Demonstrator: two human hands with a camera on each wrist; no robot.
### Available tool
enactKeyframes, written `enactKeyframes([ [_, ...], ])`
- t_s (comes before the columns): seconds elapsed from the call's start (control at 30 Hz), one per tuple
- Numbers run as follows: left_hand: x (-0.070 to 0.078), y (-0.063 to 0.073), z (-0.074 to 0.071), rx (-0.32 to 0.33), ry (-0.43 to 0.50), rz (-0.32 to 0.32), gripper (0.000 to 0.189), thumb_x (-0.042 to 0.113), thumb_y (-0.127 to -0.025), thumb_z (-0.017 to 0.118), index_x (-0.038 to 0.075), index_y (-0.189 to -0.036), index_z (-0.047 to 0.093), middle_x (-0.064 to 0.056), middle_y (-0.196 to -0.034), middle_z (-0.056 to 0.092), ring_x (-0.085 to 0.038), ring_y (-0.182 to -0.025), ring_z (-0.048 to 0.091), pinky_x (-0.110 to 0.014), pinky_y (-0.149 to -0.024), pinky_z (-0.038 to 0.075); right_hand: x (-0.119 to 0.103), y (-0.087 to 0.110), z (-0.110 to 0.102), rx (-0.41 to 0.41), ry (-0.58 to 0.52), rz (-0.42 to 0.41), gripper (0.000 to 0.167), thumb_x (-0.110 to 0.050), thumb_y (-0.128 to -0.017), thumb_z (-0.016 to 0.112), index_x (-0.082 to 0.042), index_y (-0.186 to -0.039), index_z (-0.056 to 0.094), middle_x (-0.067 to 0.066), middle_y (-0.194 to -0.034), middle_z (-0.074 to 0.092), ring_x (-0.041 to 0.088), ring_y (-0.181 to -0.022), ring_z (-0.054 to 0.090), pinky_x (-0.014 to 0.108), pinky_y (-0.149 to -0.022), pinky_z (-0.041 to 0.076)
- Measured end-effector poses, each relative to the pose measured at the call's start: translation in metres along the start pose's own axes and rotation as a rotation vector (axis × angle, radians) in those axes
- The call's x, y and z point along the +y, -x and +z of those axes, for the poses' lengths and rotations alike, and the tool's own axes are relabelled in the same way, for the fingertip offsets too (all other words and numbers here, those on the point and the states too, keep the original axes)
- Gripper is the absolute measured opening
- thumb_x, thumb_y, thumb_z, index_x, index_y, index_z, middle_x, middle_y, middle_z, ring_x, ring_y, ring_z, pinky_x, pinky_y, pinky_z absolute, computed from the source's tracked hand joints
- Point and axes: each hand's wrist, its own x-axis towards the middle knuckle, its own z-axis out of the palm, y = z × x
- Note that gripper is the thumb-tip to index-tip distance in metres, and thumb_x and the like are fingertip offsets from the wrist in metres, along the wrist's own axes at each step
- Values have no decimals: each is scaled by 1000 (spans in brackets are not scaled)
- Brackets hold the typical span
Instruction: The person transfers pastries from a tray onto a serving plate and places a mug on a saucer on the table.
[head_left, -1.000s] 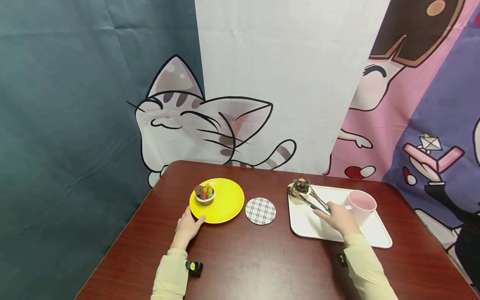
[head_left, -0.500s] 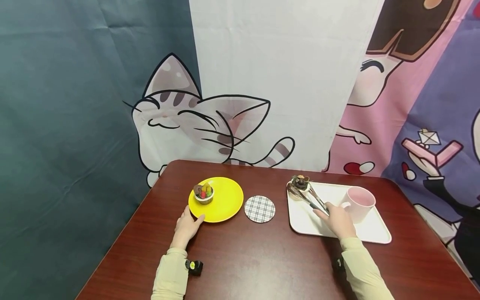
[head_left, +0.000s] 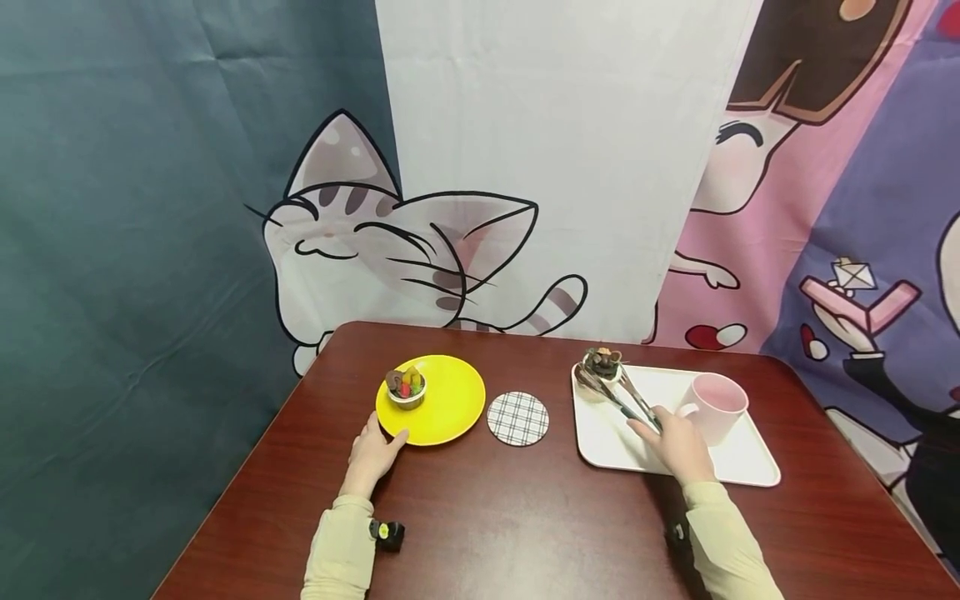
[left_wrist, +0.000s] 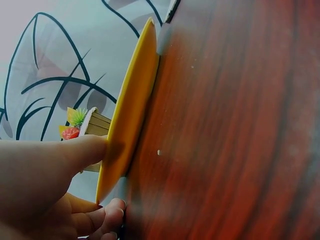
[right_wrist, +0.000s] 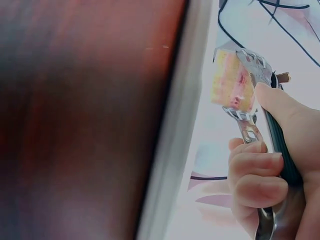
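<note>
In the head view my left hand (head_left: pixel 372 458) holds the near left rim of a yellow plate (head_left: pixel 452 417), thumb on top and fingers at the edge below. On that plate sits a small fruit-topped cupcake (head_left: pixel 406 389) in a ribbed case. My right hand (head_left: pixel 681 446) grips metal tongs with dark green handles (right_wrist: pixel 280 142). Their toothed ends lie on either side of a layered yellow and pink cake slice (right_wrist: pixel 232 82) with a dark decorated top. This slice is at the far left corner of a white tray (head_left: pixel 618 446).
A pink mug (head_left: pixel 717 408) stands on the tray's right side, just beyond my right hand. Between plate and tray lies a round checked coaster (head_left: pixel 518 419). The brown table (head_left: pixel 487 525) ends at a printed curtain (head_left: pixel 562 167) at the back.
The head view has shifted slightly. Both hands keep nearly the same places, left at the plate's rim, right with the tongs around the cake slice.
</note>
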Motion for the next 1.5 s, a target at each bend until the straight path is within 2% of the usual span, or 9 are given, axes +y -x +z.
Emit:
enactKeyframes([
  [0.3,-2,1,0,-3,6,-6,81,35,-96,55,-14,-148,16,-39,-147,30,-55,-128,36,-63,-109,31,-13,-3,-9,1,1,-8,40,-37,-86,70,-1,-99,63,14,-69,62,28,-56,52,46,-55,43],
  [0.47,-1,1,1,6,6,-3,80,34,-95,55,-13,-148,17,-39,-146,31,-55,-128,37,-63,-107,32,-23,-4,-8,30,-11,-44,37,-36,-84,72,-2,-97,64,10,-65,59,27,-54,51,44,-53,42],
  [0.63,0,3,1,9,11,-1,81,34,-95,55,-13,-148,17,-39,-146,31,-55,-128,37,-63,-107,32,-35,-6,-4,49,-33,-60,35,-36,-83,73,-5,-96,65,9,-66,61,29,-55,56,44,-53,42],
  [0.8,0,3,2,8,28,-13,83,34,-94,56,-6,-152,11,-37,-148,30,-56,-130,35,-67,-105,31,-46,-9,1,22,-66,-54,37,-37,-84,72,-5,-100,65,12,-69,64,32,-59,60,46,-54,43],
  [0.93,0,1,2,8,30,-19,83,35,-94,56,0,-154,10,-35,-148,32,-55,-131,35,-68,-103,32,-55,-10,7,15,-83,-63,37,-37,-84,72,-5,-101,66,10,-67,63,28,-57,57,45,-54,44],
  [1.2,0,2,0,13,36,-13,82,34,-94,57,-3,-153,12,-36,-147,33,-55,-130,36,-66,-104,33,-76,-13,20,-26,-102,-90,36,-40,-84,71,-8,-97,64,3,-64,56,21,-56,51,37,-54,41],
  [1.5,0,1,3,26,30,-9,83,35,-94,58,-4,-152,14,-37,-145,35,-55,-129,37,-63,-105,34,-101,-15,25,-54,-146,-134,35,-37,-84,73,-7,-101,66,7,-74,67,24,-63,61,44,-63,49],
])
